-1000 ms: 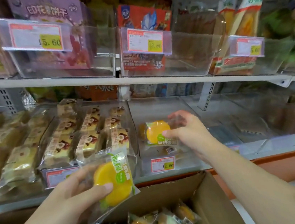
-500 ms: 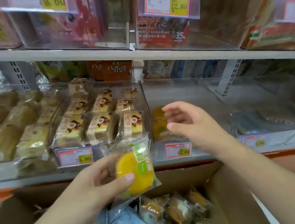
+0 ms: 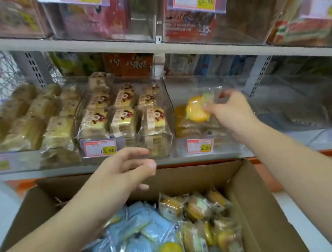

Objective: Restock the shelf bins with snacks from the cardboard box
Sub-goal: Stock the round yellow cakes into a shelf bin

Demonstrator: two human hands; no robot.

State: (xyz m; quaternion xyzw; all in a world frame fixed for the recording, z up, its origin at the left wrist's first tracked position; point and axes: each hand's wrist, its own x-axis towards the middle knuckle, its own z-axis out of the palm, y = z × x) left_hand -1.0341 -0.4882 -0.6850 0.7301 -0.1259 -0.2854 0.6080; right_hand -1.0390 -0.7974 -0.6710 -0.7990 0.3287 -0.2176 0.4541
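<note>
Nearest, the cardboard box (image 3: pixel 259 204) holds more wrapped snacks; above it the left hand (image 3: pixel 122 170) hangs loosely curled, holding nothing. Farther, the right hand (image 3: pixel 229 112) pinches a yellow snack pack (image 3: pixel 197 109) inside the clear bin (image 3: pixel 200 142); its slick wrapper might slip from the fingers and land crooked.

Two bare forearms enter from the bottom of the frame, one from the lower left corner, one from the lower right. No sleeve shows on either. The left hand (image 3: pixel 124 170) sits at centre, the right hand (image 3: pixel 231 112) at centre right. Neither wears a glove, ring or watch; the fingernails are short and unpainted. A small dark mark shows on the right forearm, at the right edge.
</note>
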